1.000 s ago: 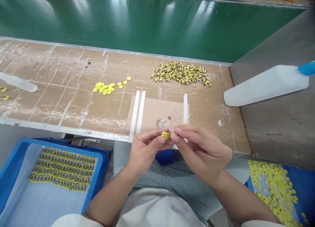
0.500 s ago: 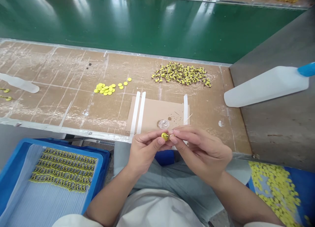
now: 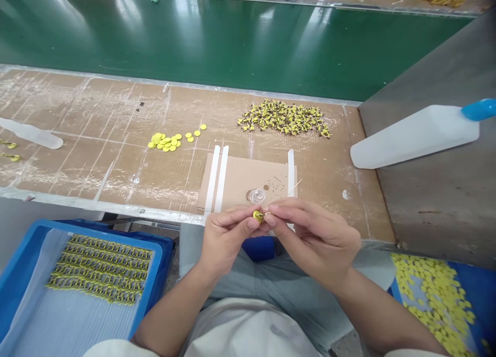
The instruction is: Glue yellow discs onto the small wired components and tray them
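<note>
Between thumb and fingers, my left hand [image 3: 228,238] pinches a yellow disc [image 3: 258,216]. My right hand [image 3: 315,238] pinches a small dark and pale part that meets the disc; its exact shape is too small to tell. Both hands are close together over the front edge of the worktable. Just behind them, a small clear glass dish [image 3: 256,196] stands on a taped cardboard sheet [image 3: 244,176]. Loose yellow discs [image 3: 165,141] lie to the left, and a pile of small yellow and dark parts [image 3: 287,117] is further back.
A white bottle with a blue cap [image 3: 414,136] lies at the right by a grey panel. A blue tray [image 3: 157,264] with rows of yellow and dark pieces is at the lower left. More yellow discs [image 3: 434,295] are at the lower right. A thin stick [image 3: 294,187] crosses the tape.
Both hands have shifted very slightly left, still together. The yellow disc looks turned a little more edge-on. The camera view has moved slightly.
</note>
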Available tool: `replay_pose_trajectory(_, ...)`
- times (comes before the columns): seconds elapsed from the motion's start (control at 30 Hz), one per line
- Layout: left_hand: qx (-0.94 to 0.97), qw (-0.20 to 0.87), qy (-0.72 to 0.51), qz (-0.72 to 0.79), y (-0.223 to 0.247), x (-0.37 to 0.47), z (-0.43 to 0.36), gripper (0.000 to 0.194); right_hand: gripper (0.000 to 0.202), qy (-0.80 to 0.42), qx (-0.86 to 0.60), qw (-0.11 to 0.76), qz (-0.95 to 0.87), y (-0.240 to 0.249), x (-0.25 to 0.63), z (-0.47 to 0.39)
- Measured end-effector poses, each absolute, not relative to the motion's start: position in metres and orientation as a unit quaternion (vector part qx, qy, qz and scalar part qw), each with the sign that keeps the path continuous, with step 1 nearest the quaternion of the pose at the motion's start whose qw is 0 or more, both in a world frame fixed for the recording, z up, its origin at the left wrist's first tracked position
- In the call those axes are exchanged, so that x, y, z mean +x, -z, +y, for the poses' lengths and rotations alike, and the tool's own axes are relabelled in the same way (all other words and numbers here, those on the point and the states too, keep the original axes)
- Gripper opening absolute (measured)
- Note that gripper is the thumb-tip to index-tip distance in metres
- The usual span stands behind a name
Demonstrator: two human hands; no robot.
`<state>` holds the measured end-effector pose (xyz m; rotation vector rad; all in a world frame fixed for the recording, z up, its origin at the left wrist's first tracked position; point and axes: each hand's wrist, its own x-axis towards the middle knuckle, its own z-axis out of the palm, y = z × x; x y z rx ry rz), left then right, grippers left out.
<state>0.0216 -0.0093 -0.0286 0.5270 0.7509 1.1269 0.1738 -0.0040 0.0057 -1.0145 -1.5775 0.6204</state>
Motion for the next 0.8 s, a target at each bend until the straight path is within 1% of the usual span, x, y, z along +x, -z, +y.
replay_pose_trajectory(0.4,0.284,0.734,-0.511,0.346,0.0289,0.0175,-0.0052,0.017,0.038,-0.336,-0.403,0.529,-0.668,-0.0092,0.1792,0.0004)
replay_pose_trajectory(0.57,0.294,0.735,-0.506,0.342,0.0278,0.0155,-0.0046,0.017,0.033,-0.366,-0.413,0.520,-0.652,-0.0130,0.1801,0.0025)
replay_pose_trajectory(0.8,0.296,0.739,-0.497,0.345,0.0273,0.0166,-0.0051,0.015,0.032,-0.397,-0.438,0.513,-0.623,-0.0096,0.1822,0.0012)
